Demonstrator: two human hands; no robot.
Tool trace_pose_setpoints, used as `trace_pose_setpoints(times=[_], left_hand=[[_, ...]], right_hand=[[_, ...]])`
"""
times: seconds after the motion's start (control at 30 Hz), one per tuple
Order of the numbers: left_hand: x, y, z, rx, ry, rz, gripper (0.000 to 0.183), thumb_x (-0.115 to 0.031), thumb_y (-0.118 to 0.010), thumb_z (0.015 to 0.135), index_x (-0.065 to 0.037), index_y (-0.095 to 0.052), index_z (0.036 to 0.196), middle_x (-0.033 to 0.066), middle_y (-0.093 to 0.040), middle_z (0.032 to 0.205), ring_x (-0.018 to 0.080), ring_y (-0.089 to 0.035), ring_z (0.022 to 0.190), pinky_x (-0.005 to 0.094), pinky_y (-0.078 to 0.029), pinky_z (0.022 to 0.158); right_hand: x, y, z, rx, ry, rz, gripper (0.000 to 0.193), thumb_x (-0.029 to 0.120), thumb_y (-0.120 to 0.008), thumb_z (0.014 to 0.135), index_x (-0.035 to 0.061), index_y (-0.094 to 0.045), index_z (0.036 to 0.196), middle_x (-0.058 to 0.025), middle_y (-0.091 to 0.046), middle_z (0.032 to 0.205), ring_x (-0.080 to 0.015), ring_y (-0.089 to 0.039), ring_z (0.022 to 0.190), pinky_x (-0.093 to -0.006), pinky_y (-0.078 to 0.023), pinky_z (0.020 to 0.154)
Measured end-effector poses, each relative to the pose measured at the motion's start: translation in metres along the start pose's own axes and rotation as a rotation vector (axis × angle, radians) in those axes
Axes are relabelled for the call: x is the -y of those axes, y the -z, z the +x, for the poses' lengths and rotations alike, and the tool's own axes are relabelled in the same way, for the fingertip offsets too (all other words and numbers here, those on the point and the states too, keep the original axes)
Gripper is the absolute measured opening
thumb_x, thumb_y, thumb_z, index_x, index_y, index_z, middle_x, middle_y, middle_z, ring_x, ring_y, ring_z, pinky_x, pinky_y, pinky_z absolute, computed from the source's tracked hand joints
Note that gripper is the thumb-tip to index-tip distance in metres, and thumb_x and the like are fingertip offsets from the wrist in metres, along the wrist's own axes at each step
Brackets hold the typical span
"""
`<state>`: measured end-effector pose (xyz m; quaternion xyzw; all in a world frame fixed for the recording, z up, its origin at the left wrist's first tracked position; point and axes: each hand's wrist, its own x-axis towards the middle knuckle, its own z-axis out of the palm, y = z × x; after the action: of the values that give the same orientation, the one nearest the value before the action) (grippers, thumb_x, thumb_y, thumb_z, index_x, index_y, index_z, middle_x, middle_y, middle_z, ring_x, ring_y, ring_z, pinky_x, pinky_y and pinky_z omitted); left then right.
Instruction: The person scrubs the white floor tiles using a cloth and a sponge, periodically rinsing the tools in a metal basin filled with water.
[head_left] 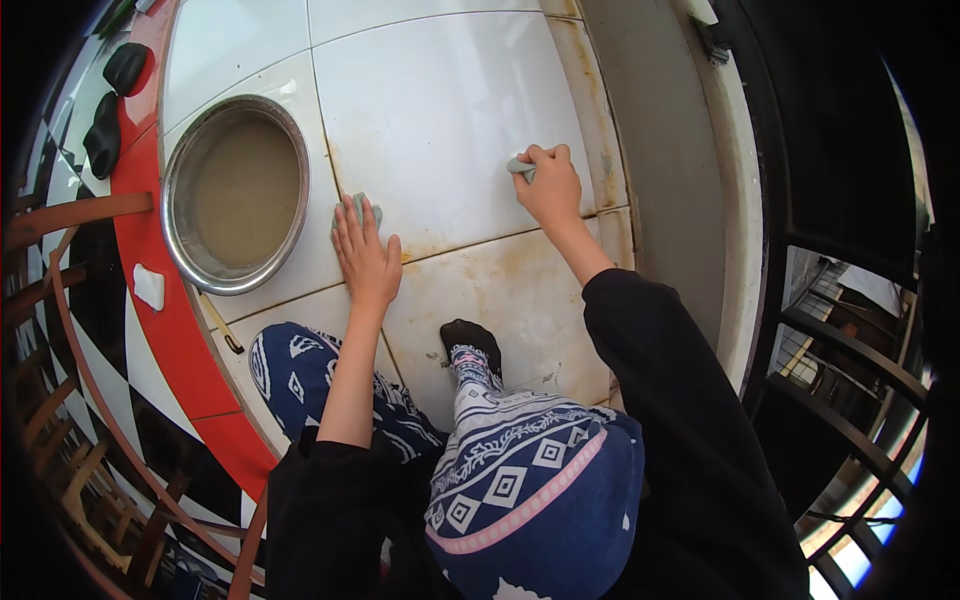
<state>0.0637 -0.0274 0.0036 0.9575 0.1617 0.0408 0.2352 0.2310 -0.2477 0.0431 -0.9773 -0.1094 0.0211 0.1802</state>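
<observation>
My left hand (364, 253) lies flat with fingers stretched out over a crumpled grey-green cloth (372, 212), pressing it on the white floor tiles (440, 110) beside a stained joint. Farther right, my right hand (550, 185) is closed round a small grey-green piece (517, 166), cloth or scouring pad, against the large clean-looking tile. Most of that piece is hidden in the fingers. Just left of my left hand stands a round metal basin (300, 225) holding murky brownish water.
Red edging (165, 345) bounds the tiles at left, with a white folded piece (149, 287) on it and dark shoes (102, 135) beyond. A thin yellowish-handled tool (222, 322) lies below the basin. Wooden chairs (75, 215) stand left; a dark metal gate (840, 360) stands right.
</observation>
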Motion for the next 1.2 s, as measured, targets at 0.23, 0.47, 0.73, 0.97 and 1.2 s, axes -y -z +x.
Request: trace_pose_setpoints(times=[0.23, 0.47, 0.73, 0.97, 1.2], left_hand=[[-0.018, -0.015, -0.01, -0.048, 0.12, 0.049, 0.073, -0.023, -0.051, 0.088, -0.002, -0.016, 0.148, 0.0227, -0.007, 0.154, 0.0409, -0.006, 0.142, 0.0519, -0.01, 0.113], [-0.106, -0.056, 0.007, 0.019, -0.01, -0.07, 0.075, -0.025, -0.052, 0.086, 0.003, -0.017, 0.146, 0.0261, -0.006, 0.153, 0.0435, -0.003, 0.141, 0.055, -0.008, 0.111], [-0.185, -0.101, 0.035, 0.176, -0.385, -0.223, 0.065, -0.027, -0.049, 0.086, 0.0, -0.03, 0.143, 0.0187, -0.018, 0.153, 0.034, -0.014, 0.142, 0.0468, -0.012, 0.114], [-0.108, -0.05, 0.012, 0.11, -0.157, -0.077, 0.058, -0.021, -0.042, 0.091, -0.004, -0.028, 0.145, 0.0185, -0.018, 0.153, 0.0366, -0.016, 0.142, 0.0479, -0.014, 0.113], [-0.021, -0.021, -0.017, -0.012, 0.124, 0.003, 0.065, -0.022, -0.043, 0.092, 0.002, -0.017, 0.147, 0.0244, -0.01, 0.153, 0.0427, -0.007, 0.141, 0.0508, -0.01, 0.113]], right_hand=[[0.043, 0.005, -0.084, -0.121, -0.002, 0.548, 0.026, 0.008, -0.075, 0.068, 0.0108, -0.067, 0.092, -0.0087, -0.053, 0.097, -0.0266, -0.059, 0.091, -0.0362, -0.051, 0.074], [-0.079, 0.085, -0.106, -0.405, -0.284, 0.507, 0.025, 0.001, -0.078, 0.07, 0.0035, -0.068, 0.093, -0.0105, -0.059, 0.101, -0.0212, -0.059, 0.097, -0.0326, -0.047, 0.085], [-0.069, 0.069, -0.154, -0.343, -0.447, 0.56, 0.025, 0.001, -0.078, 0.069, 0.0016, -0.067, 0.092, -0.0115, -0.06, 0.1, -0.0225, -0.058, 0.101, -0.033, -0.046, 0.089], [-0.068, 0.06, -0.147, -0.283, -0.391, 0.542, 0.026, 0.0, -0.078, 0.068, 0.0016, -0.067, 0.091, -0.0123, -0.059, 0.1, -0.024, -0.059, 0.101, -0.0338, -0.047, 0.088], [-0.063, 0.05, -0.135, -0.277, -0.407, 0.664, 0.025, 0.001, -0.078, 0.068, 0.002, -0.067, 0.091, -0.012, -0.06, 0.1, -0.0229, -0.058, 0.101, -0.0331, -0.047, 0.087]])
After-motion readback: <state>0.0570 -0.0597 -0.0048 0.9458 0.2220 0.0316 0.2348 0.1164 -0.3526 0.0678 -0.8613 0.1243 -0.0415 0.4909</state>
